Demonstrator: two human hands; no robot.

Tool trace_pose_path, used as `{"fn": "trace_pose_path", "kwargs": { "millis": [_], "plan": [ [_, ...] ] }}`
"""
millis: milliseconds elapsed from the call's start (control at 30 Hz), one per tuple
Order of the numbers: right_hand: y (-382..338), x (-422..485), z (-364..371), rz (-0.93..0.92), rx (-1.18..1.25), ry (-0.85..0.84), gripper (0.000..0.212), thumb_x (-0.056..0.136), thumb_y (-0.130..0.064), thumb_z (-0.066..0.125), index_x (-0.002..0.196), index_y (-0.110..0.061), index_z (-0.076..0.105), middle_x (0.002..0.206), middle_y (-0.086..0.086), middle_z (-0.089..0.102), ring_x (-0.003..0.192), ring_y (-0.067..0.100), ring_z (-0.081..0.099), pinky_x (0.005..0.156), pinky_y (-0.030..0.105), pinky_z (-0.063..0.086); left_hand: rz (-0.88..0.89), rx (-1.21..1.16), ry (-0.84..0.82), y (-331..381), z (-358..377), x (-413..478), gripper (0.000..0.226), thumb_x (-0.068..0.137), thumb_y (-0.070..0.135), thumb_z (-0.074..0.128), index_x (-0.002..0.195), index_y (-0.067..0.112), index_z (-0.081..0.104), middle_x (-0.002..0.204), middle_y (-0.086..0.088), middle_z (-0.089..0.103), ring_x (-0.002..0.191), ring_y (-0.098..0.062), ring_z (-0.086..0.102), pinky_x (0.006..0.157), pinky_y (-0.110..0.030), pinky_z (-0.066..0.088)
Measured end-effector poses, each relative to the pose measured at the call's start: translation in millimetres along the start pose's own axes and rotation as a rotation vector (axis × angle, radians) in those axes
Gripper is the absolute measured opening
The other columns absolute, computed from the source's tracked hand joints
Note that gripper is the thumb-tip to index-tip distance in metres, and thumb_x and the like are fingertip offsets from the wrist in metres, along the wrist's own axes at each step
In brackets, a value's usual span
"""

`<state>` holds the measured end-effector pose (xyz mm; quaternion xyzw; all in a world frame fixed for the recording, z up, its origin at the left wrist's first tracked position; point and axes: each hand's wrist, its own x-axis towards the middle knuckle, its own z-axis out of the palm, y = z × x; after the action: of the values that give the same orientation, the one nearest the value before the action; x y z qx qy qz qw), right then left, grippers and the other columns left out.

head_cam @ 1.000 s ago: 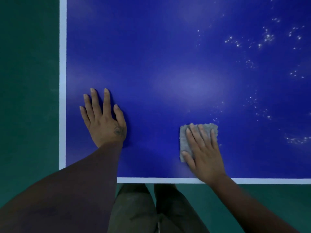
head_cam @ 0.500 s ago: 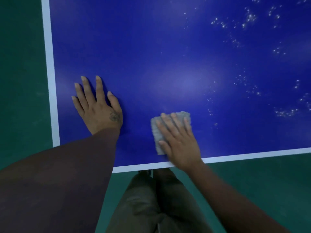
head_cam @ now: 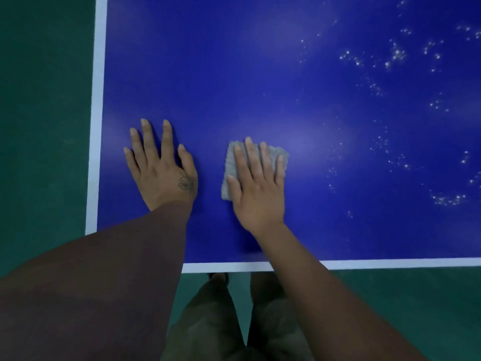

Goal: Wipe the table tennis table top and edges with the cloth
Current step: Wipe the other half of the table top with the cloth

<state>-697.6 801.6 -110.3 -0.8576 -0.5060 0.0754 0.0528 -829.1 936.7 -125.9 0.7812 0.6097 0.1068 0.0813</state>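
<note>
Under the right hand [head_cam: 256,188], fingers straight and spread, the grey cloth [head_cam: 229,173] lies pressed flat on the table top [head_cam: 260,74]; nothing is pinched. Just left of it, the left hand [head_cam: 161,170] rests flat, bracing. White specks [head_cam: 395,53] lie well to the right. Recommended: even palm pressure, overlapping passes rightward, then the white edge [head_cam: 390,263] behind the wrist.

- No word, number, label or brand can be read anywhere.
- The left hand [head_cam: 161,173] bears a small dark tattoo [head_cam: 187,183] near the thumb base. It looks like a drawing, with no letters I can tell.
- The table top [head_cam: 260,74] carries only a plain white border line [head_cam: 100,100] along its left and near edges.
</note>
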Motion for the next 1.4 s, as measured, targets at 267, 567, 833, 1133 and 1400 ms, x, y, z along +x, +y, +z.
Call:
{"fn": "trace_pose_path", "kwargs": {
  "millis": [267, 567, 833, 1133, 1400],
  "plan": [
    [75.3, 26.2, -9.3, -0.197, -0.005, 0.012, 0.060, 0.115, -0.047, 0.033, 0.170, -0.023, 0.026, 0.177, -0.001, 0.022, 0.165, 0.026, 0.015, 0.130, 0.060, 0.016, -0.027, 0.026, -0.047, 5.1, -7.6, -1.0, 0.058, 0.113, 0.047, 0.031, 0.169, 0.033, 0.032, 0.180, -0.002, 0.017, 0.167, -0.026, 0.010, 0.136, -0.049, 0.006],
    [142.0, 8.5, -30.5, 0.069, -0.048, -0.047, 0.063, 0.114, -0.047, 0.021, 0.171, -0.021, 0.019, 0.179, 0.004, 0.014, 0.166, 0.032, 0.010, 0.130, 0.064, 0.006, -0.047, 0.041, -0.039, 11.7, -11.9, -3.3, 0.058, 0.114, 0.047, 0.031, 0.169, 0.032, 0.033, 0.180, -0.001, 0.018, 0.168, -0.023, 0.009, 0.136, -0.046, 0.004],
    [15.8, 120.0, -18.5, -0.152, 0.054, -0.071, 0.065, 0.113, -0.051, 0.019, 0.172, -0.027, 0.008, 0.180, -0.003, 0.002, 0.166, 0.024, -0.003, 0.131, 0.058, -0.004, -0.017, 0.041, 0.001, 12.0, -8.5, -4.8, 0.055, 0.115, 0.043, 0.035, 0.169, 0.029, 0.035, 0.179, -0.004, 0.021, 0.167, -0.026, 0.012, 0.136, -0.047, 0.007],
    [135.5, 105.0, -39.7, -0.106, 0.026, -0.016, 0.062, 0.114, -0.051, 0.028, 0.171, -0.029, 0.019, 0.179, -0.005, 0.014, 0.166, 0.024, 0.009, 0.132, 0.056, 0.003, -0.101, 0.057, -0.053, 76.2, -7.2, -2.8, 0.061, 0.113, 0.032, 0.037, 0.167, 0.004, 0.033, 0.176, -0.024, 0.020, 0.164, -0.044, 0.015, 0.133, -0.057, 0.009],
    [223.6, 52.9, -52.8, 0.061, -0.046, -0.080, 0.064, 0.113, -0.047, 0.020, 0.171, -0.020, 0.019, 0.179, 0.002, 0.013, 0.166, 0.029, 0.007, 0.132, 0.061, 0.003, 0.057, 0.082, -0.071, 165.3, 35.4, 66.8, 0.066, 0.113, 0.046, 0.024, 0.173, 0.019, 0.018, 0.181, -0.009, 0.009, 0.168, -0.032, 0.003, 0.135, -0.053, 0.004]
  ]
}}
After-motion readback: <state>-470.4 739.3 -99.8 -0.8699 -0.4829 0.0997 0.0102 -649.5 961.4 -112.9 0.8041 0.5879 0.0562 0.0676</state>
